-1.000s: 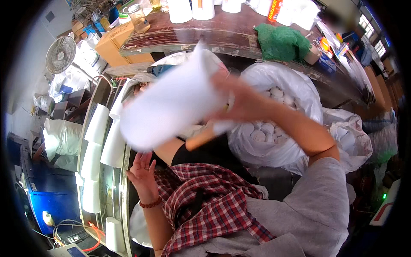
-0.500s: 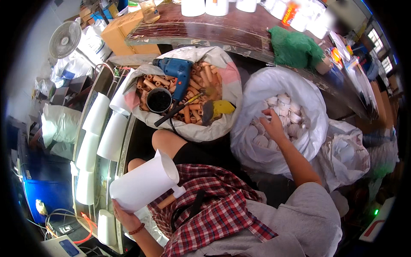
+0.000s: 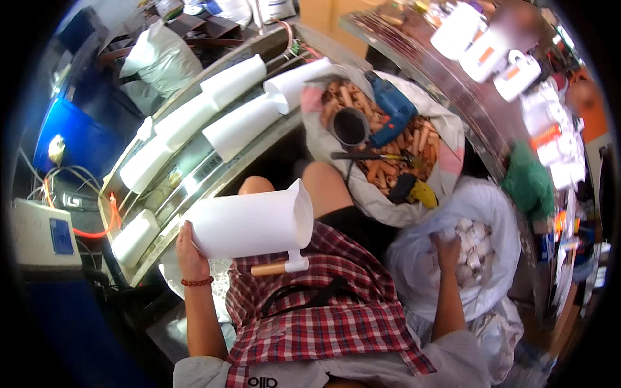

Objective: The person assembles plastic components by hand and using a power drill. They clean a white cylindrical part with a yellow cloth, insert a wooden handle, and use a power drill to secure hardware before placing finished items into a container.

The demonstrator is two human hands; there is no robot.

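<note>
A white pitcher (image 3: 249, 220) lies on its side above my lap, its spouted rim to the right. Its handle (image 3: 268, 268), wooden with a white joint, hangs below the body. My left hand (image 3: 189, 252), a beaded bracelet at its wrist, holds the pitcher at its base end. At the right, my right hand (image 3: 446, 252) reaches into a white plastic sack (image 3: 414, 258). Small white rounded pieces (image 3: 475, 242) fill this sack beside the hand. The fingers of that hand are partly hidden and blurred, so their grip is unclear.
A second sack (image 3: 381, 207) holds many wooden handles, a blue power drill (image 3: 391, 107), a dark cup (image 3: 349, 126) and a yellow-grey glove (image 3: 414, 191). White cylinders (image 3: 187, 119) lie along a rack at left. More white pitchers (image 3: 482, 55) stand on the dark table (image 3: 414, 64).
My right hand has gone lower into the sack of white pieces. The whole view has turned, and the pitcher remains in my left hand, now held more level.
</note>
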